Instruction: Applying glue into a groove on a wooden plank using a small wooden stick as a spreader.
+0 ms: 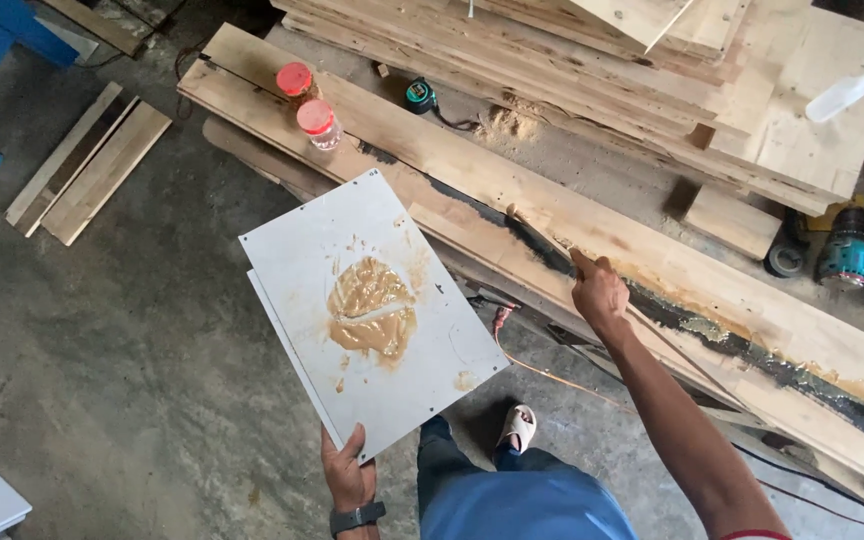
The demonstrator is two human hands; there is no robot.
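Observation:
My left hand [348, 478] grips the near corner of a white board [432, 340], held flat in front of me. A smear of tan putty [372, 308] lies on the middle of it. My right hand [599, 292] holds a thin wooden stick [540, 236] whose tip rests on the dark gap [752, 352] between two long planks [672, 270]. Tan filler covers part of that gap to the right of my hand.
Two red-lidded jars [316, 118] and a tape measure [419, 95] sit on the planks at the back. A stack of boards [652, 70] carries a white squeeze bottle [840, 95]. A teal drill [852, 258] lies at right. Loose slats [87, 165] lie on the concrete floor.

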